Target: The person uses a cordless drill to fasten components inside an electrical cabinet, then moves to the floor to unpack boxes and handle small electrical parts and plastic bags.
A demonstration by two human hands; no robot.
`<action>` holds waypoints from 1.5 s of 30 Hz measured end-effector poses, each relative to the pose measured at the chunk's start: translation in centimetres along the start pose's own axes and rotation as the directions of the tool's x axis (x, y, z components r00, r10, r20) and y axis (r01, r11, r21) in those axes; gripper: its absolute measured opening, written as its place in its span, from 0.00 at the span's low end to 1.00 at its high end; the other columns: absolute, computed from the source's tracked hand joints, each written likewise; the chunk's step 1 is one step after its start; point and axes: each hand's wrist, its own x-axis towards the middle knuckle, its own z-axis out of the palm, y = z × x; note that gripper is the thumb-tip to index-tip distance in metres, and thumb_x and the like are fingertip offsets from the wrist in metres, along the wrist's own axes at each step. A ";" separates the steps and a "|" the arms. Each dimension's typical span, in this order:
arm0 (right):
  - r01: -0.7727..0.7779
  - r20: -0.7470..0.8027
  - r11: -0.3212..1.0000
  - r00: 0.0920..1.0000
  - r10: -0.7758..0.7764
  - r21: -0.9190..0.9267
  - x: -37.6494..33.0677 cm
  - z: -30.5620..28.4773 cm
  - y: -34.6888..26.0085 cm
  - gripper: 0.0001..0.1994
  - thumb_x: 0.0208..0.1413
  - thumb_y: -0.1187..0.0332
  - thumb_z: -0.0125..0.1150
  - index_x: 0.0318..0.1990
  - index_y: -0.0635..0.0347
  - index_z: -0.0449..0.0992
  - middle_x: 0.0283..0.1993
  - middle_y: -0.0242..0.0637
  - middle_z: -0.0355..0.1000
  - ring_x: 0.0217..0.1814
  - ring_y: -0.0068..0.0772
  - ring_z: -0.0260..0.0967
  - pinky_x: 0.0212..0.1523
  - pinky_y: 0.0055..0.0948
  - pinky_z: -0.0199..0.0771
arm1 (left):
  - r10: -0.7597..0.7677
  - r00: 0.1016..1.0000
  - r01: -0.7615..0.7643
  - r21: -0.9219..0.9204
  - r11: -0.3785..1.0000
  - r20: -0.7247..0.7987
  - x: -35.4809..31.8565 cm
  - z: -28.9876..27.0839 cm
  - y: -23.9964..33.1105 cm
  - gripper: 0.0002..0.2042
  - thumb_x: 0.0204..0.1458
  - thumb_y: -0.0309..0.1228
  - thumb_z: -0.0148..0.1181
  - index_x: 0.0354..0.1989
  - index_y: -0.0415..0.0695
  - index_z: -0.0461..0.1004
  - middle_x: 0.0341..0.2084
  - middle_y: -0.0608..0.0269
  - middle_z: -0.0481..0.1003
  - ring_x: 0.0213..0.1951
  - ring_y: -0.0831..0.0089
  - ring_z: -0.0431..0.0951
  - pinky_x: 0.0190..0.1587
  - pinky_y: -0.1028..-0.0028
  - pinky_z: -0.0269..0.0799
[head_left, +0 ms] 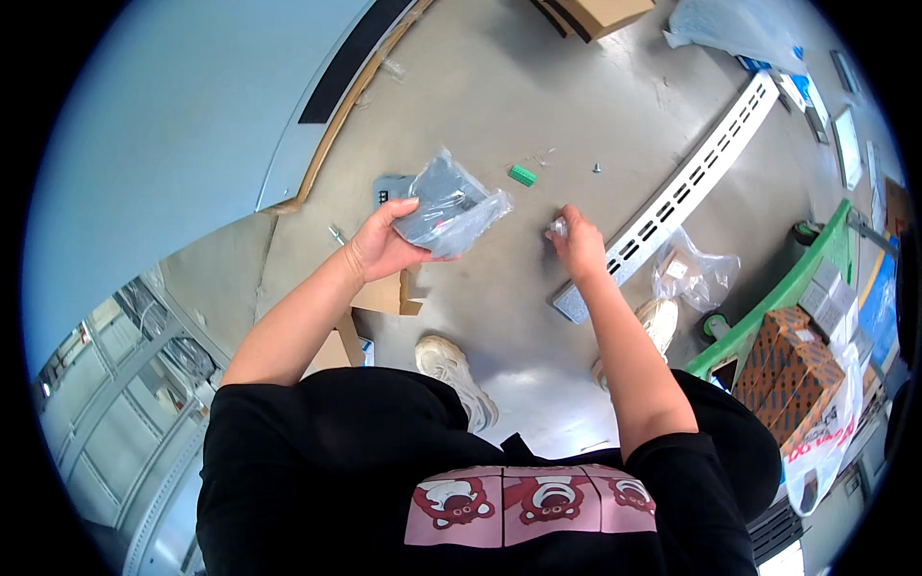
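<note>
My left hand [384,245] is closed on a dark grey flat part in a clear plastic bag [448,204], thumb on top, the bag's loose end pointing right. My right hand [580,242] is pinched around a small crumpled piece of clear plastic [559,227], apart from the bag. Between and beyond the hands, a green terminal block [522,175] lies on the floor with thin whitish scraps beside it. A small screw [597,168] stands farther right. Partly hidden behind the bag is a grey-blue flat piece [389,186] with dark markings.
A long white slotted metal rail [687,182] lies diagonally at right. Near my feet are an open cardboard box [384,296] and a clear plastic bag [693,274]. A green cart [768,312] carries patterned boxes [789,370]. A large pale-blue panel [192,125] fills the upper left.
</note>
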 end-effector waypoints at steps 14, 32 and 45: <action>0.250 -0.443 0.738 0.893 0.073 0.627 -6.7 -4.8 -12.8 0.10 0.43 0.80 0.59 0.35 0.60 0.71 0.39 0.39 0.68 0.42 0.42 0.70 0.40 0.31 0.71 | 0.078 0.997 -0.077 0.132 0.988 -0.009 2.5 3.2 0.7 0.33 0.54 0.51 0.53 0.65 0.46 0.60 0.60 0.55 0.65 0.62 0.57 0.64 0.65 0.52 0.58; 0.026 -0.229 0.505 0.911 0.344 0.863 -9.7 -1.0 -9.4 0.08 0.46 0.80 0.52 0.34 0.60 0.72 0.31 0.34 0.72 0.34 0.26 0.69 0.34 0.25 0.67 | 0.228 0.972 -0.231 -0.064 0.971 -0.050 3.6 3.1 2.2 0.34 0.56 0.53 0.46 0.64 0.40 0.62 0.59 0.45 0.66 0.60 0.47 0.67 0.63 0.45 0.60; -0.183 0.239 -0.503 0.970 0.049 0.844 -9.1 -0.7 -12.3 0.22 0.55 0.73 0.58 0.59 0.60 0.68 0.41 0.28 0.72 0.30 0.18 0.62 0.30 0.23 0.65 | 0.334 0.942 -0.324 0.356 0.877 0.033 3.1 4.6 3.3 0.45 0.43 0.40 0.66 0.72 0.54 0.49 0.64 0.55 0.61 0.64 0.57 0.63 0.66 0.55 0.57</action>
